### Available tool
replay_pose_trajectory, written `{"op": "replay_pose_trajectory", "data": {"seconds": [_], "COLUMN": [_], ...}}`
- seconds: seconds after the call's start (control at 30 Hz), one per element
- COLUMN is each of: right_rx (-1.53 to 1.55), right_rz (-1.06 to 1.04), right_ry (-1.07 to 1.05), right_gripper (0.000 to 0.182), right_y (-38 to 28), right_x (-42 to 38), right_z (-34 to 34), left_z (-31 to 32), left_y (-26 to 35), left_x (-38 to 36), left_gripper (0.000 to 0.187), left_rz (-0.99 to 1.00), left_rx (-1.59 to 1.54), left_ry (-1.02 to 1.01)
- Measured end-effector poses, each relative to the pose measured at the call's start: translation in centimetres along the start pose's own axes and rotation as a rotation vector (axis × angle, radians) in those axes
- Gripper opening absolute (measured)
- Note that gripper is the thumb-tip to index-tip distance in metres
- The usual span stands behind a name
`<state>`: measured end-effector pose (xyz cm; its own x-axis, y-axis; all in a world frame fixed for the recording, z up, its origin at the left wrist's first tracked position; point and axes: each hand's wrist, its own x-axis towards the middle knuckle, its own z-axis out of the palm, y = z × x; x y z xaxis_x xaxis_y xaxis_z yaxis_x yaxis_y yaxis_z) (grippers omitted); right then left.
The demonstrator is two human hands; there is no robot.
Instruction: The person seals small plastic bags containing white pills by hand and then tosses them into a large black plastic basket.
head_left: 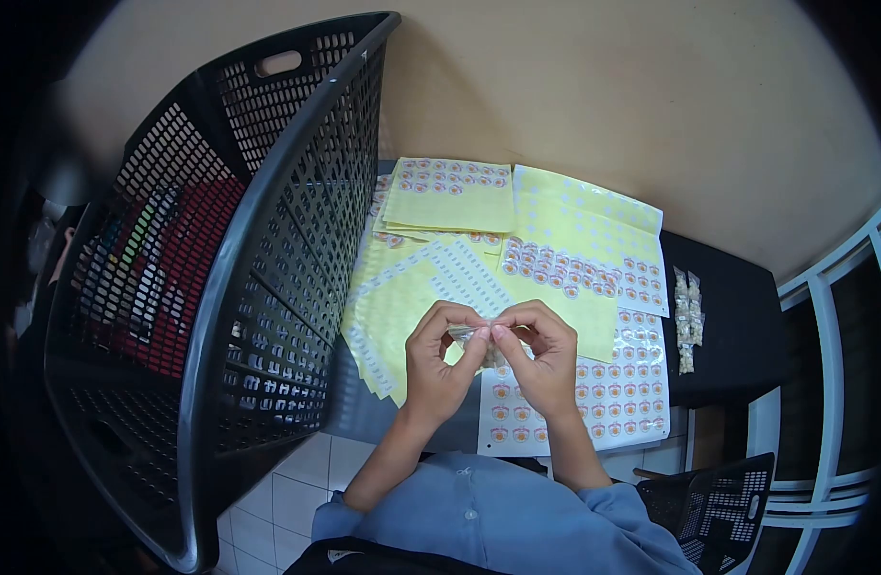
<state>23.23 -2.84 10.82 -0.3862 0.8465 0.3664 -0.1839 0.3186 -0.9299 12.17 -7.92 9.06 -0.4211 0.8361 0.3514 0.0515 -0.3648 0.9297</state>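
Note:
Both hands meet above the table's front part, fingertips together. My left hand (444, 359) pinches one side of the top edge of a small clear packet (495, 354), and my right hand (538, 356) pinches the other side. The packet hangs below the fingertips; its contents are too small to make out. Beneath and behind the hands lie yellow backing sheets (392, 278) and a white sheet of round stickers (617, 402). A strip sheet with small printed labels (466, 273) is just beyond the fingers.
A large black perforated basket (253, 220) stands tilted at the left, with red cloth (205, 278) behind its mesh. Filled small packets (689, 321) lie in a row on the black surface at right. A stack of yellow sticker sheets (450, 206) rests near the wall.

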Motion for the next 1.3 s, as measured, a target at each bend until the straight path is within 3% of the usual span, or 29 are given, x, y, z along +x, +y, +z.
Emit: {"op": "replay_pose_trajectory", "data": {"seconds": [0.43, 0.63, 1.3], "right_rx": [-0.027, -0.025, -0.207], "right_rz": [-0.035, -0.025, -0.180], "right_ry": [0.075, 0.076, 0.002], "right_gripper": [0.004, 0.004, 0.005], "right_y": [-0.2, 0.0, 0.3], "right_x": [0.2, 0.2, 1.1], "right_z": [0.3, 0.4, 0.6], "left_z": [-0.6, -1.2, -0.9], "left_y": [0.4, 0.3, 0.6], "left_x": [0.3, 0.7, 1.2], "left_gripper": [0.008, 0.007, 0.009], "left_rz": [0.068, 0.050, 0.159], "left_rx": [-0.130, -0.028, 0.112], "left_ry": [0.063, -0.028, -0.004]}}
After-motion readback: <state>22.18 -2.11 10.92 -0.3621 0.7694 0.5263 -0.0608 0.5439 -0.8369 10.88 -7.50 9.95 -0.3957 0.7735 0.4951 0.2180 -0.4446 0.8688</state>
